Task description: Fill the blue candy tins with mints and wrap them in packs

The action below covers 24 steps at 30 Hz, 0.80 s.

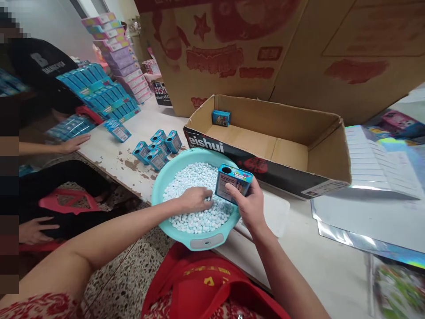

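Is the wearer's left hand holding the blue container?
No, the right hand holds the blue container, while the left hand has its fingers among the white pellets in the basin.

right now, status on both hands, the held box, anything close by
Left hand among pellets. Right hand gripping blue box, hole up, at basin's right side. Open carton just beyond.

Beyond the right hand [250, 206], the open carton [282, 177] reads "eishui", a farther black carton [162, 94] "eish"; far left, a black top [49, 57] bears "B".

The basin [160, 182] looks smooth plastic, the carton [265, 120] matt cardboard.
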{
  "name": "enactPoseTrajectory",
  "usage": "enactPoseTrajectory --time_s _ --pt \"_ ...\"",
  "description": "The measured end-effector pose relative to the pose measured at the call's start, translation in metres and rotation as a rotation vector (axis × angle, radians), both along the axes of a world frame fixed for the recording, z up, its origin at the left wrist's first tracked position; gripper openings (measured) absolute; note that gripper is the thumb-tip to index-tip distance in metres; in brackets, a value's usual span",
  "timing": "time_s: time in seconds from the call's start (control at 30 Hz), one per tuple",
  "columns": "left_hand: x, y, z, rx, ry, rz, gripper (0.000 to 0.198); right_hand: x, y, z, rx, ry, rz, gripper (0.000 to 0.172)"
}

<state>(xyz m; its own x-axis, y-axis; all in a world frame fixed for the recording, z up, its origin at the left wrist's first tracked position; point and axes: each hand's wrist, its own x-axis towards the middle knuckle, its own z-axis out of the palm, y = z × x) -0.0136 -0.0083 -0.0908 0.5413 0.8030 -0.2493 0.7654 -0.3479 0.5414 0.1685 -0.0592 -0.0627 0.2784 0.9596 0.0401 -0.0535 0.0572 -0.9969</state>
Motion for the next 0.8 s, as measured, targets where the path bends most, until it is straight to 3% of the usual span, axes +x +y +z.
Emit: enactPoseTrajectory --time_s 0.07,0.13,0.23,0.3,0.37,0.47,0.57,0.8 --pt "-0.009 -0.002 0.006 -0.006 0.034 0.100 0.013 -0.002 0.003 -0.001 0.008 -0.122 0.034 0.034" --pt "-0.013 -0.002 0.012 -0.088 -0.113 0.315 0.011 -0.003 0.005 -0.003 0.029 -0.272 0.086 0.032" --pt "-0.011 -0.001 0.026 -0.321 -0.587 0.690 0.019 -0.005 0.004 -0.007 0.094 -0.481 0.173 0.029" --pt "-0.004 -0.001 0.038 -0.399 -0.947 0.811 0.024 -0.009 0.003 -0.010 0.121 -0.573 0.202 0.027" --pt "0.005 -0.001 0.048 -0.372 -1.236 0.848 0.025 -0.014 0.002 -0.011 0.127 -0.651 0.224 0.026" --pt "0.019 0.002 0.057 -0.328 -1.431 0.937 0.030 -0.021 0.000 -0.009 0.148 -0.739 0.265 0.025" --pt "0.027 0.003 0.058 -0.333 -1.458 0.979 0.034 -0.024 -0.003 -0.007 0.168 -0.776 0.284 0.024" --pt "0.033 -0.001 0.056 -0.275 -1.398 0.929 0.034 -0.024 -0.008 -0.003 0.189 -0.744 0.259 0.025"
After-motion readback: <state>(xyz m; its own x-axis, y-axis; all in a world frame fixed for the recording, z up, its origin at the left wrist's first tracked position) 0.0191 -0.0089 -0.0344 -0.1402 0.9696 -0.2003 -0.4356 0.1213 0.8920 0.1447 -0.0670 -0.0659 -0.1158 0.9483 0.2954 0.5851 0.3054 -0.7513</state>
